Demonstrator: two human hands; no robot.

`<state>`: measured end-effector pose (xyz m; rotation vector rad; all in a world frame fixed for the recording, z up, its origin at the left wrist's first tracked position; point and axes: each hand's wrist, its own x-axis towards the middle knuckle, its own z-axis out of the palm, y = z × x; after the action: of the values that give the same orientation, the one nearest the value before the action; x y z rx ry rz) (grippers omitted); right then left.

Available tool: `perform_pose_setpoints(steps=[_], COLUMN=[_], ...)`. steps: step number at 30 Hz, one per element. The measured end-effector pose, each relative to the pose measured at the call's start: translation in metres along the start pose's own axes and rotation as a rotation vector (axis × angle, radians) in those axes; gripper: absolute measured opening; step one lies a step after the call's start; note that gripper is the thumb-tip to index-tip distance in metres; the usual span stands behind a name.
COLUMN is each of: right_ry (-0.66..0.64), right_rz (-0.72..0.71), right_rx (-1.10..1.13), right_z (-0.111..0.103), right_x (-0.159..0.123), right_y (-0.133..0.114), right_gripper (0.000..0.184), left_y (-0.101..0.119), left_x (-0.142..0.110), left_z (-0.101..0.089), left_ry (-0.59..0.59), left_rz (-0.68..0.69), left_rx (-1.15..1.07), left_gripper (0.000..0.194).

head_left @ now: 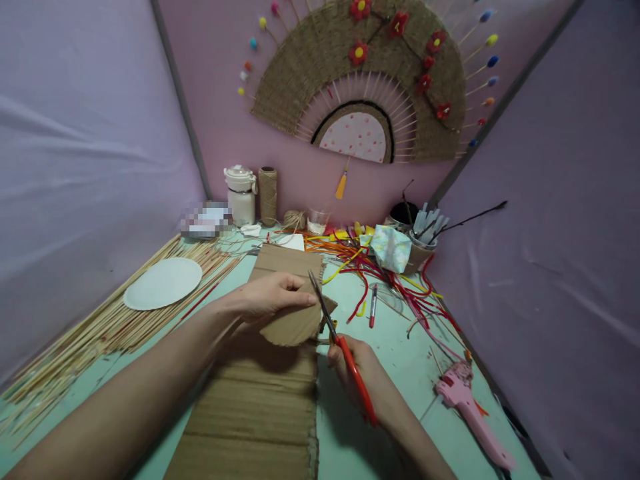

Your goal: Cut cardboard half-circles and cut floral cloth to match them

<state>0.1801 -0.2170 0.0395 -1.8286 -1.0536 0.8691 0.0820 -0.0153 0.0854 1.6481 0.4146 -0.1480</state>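
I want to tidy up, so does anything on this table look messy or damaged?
Yes. Right of center, the red, orange and yellow craft strands lie in a loose tangle, some straying forward. The large cardboard sheet has a ragged right edge. I see no obvious spill.

Soft, rather dim light with a cool violet cast fills the view, brightest as a pale sheen on the creased left wall (75, 133), while the right wall (540, 233) falls off into a duller, darker purple. Diffuse shadows lie on the cardboard (250, 413) below the left hand (275, 293) and on the bench (390, 360) under the right hand (367, 373). Wide-angle distortion stretches the forearms (165, 360) towards the lower edges, fine detail looks slightly soft, and blocky pixelation masks a box-like item (206, 220) at the left rear.
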Motion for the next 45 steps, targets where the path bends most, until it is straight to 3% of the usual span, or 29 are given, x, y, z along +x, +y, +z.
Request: perform_pose_setpoints(steps=[4,10,16,21,25,31,34,40,45], right_ry=[-0.011,-0.064,-0.054,0.032,0.162,0.147,0.148,0.185,0.197], right_rz=[0.001,-0.039,0.069,0.039,0.032,0.123,0.072,0.037,0.038], right_rx=[-0.030,-0.070,-0.054,-0.041,0.102,0.364,0.240,-0.140,-0.194], right_z=[-0.001,-0.002,-0.002,0.000,-0.001,-0.001,-0.001,-0.004,-0.005], right_x=[0.001,-0.002,-0.001,0.004,0.008,0.013,0.013,0.010,0.009], right_y=[0.001,-0.003,-0.007,0.003,0.012,0.014,0.014,0.009,0.000], right_gripper=[0.041,0.032,0.025,0.043,0.062,0.069,0.062,0.030,0.032], left_y=[0.004,0.001,0.001,-0.001,-0.005,-0.011,-0.012,-0.009,-0.006], left_x=[-0.001,0.001,0.001,0.002,0.006,0.013,0.013,0.011,0.009], left_z=[0.004,0.003,0.002,0.002,0.003,0.004,0.004,0.001,0.001], left_ry=[0.068,0.039,0.017,0.006,0.054,0.055,0.072,0.069,0.096], left_rz=[0.004,0.056,0.054,0.046,-0.001,-0.019,-0.001,0.098,0.155], left_rx=[-0.027,0.169,0.172,0.140,0.061,-0.178,-0.162,0.014,0.128], left_gripper=[0.041,0.041,0.043,0.044,0.044,0.040,0.040,0.043,0.039])
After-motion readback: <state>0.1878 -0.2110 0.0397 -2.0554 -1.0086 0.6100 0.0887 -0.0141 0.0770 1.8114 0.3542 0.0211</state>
